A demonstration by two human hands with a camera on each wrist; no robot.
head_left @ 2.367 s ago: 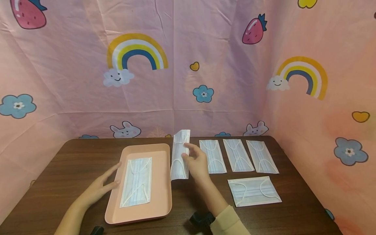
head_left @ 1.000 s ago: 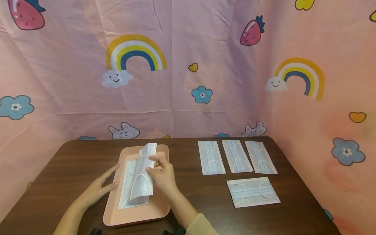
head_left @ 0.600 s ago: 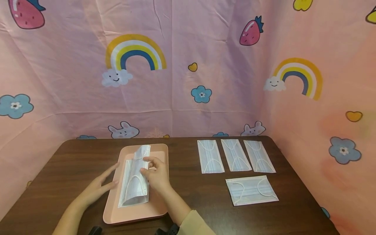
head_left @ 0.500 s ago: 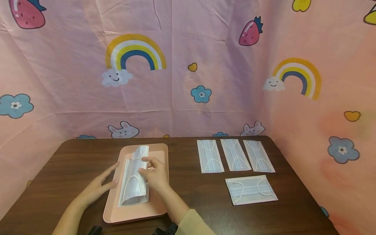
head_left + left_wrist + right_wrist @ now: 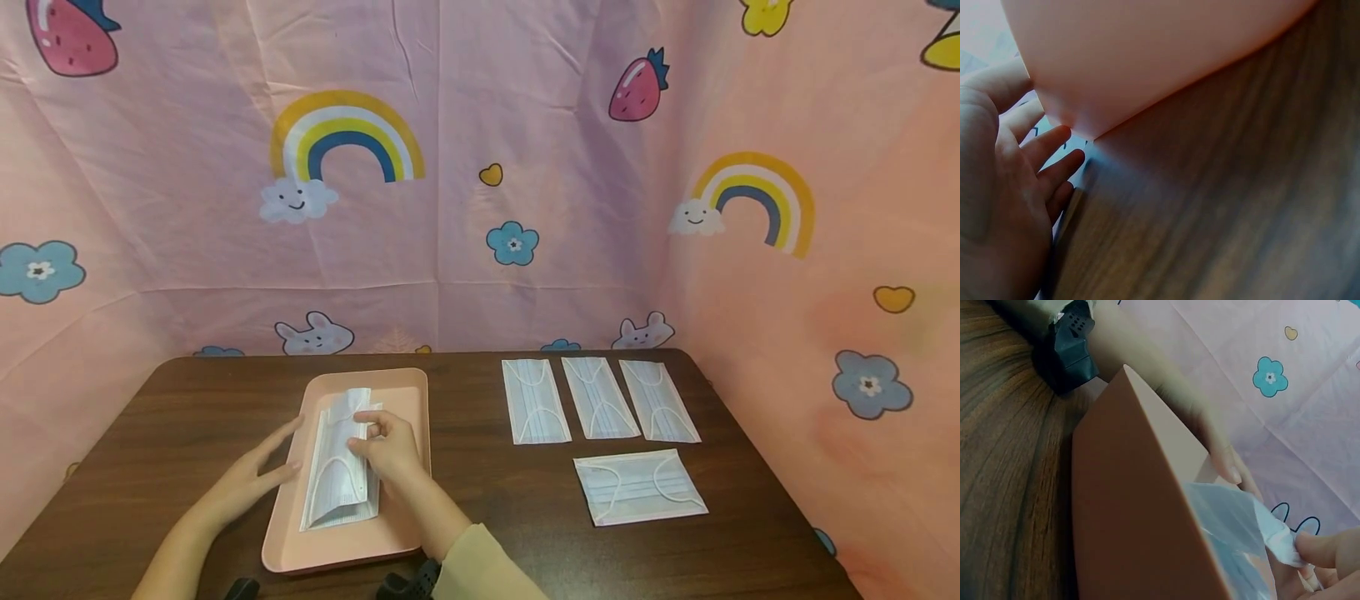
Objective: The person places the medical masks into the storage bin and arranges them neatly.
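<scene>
I see the right hand (image 5: pixel 392 452) pinching a pale-blue rectangular fabric mask (image 5: pixel 341 467) over one laid mask (image 5: pixel 371 510) in the pink oblong tray (image 5: pixel 345 550); the straight-fingered left hand (image 5: pixel 246 482) touches its nine-o'clock rim. Four masks (image 5: pixel 600 397) remain at three o'clock.

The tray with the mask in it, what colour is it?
The tray is plain peachy pink, seen best in the head view.
</scene>
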